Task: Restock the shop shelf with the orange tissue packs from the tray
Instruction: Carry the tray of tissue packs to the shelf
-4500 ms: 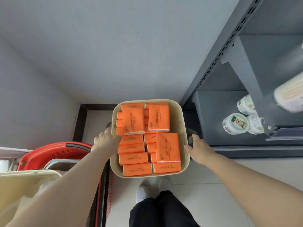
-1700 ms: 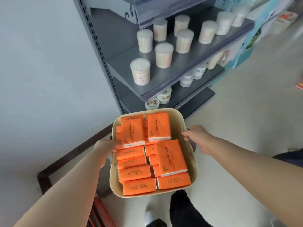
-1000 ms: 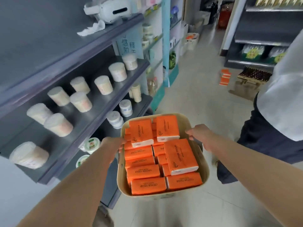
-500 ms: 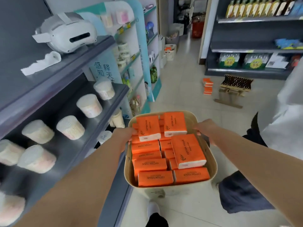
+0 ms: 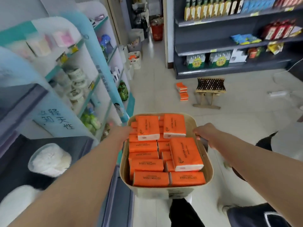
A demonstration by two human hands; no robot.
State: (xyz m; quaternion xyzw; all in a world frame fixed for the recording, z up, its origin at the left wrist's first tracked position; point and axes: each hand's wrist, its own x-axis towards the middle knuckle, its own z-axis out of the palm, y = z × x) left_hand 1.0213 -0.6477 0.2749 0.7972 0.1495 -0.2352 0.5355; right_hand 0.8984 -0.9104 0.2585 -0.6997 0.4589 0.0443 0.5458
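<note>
Holding the tray out in front of you above the pale tiled floor, you have one grip on each side. Your left grip is clasped on the left rim, blurred where it meets the packs. Your right grip is curled over the right rim, where a dark handle shows just below it. The tray is a beige, smooth-walled plastic tub, roughly rectangular with rounded corners. The orange tissue packs lie inside it, filling it from wall to wall: soft-edged rectangular blocks in glossy orange film, each with a white band at one end and dark lettering that reads COTTON TISSUE. A lower layer lies flat in rows. Three more packs rest on top, two side by side at the tray's far edge and one tilted along its right edge. To your left stands a dark grey metal shelf bearing a round, white-filled container, too blurred to read, and beyond it a pale blue display stand. Farther off on the floor sit a few loose orange packs beside a low woven stool.
</note>
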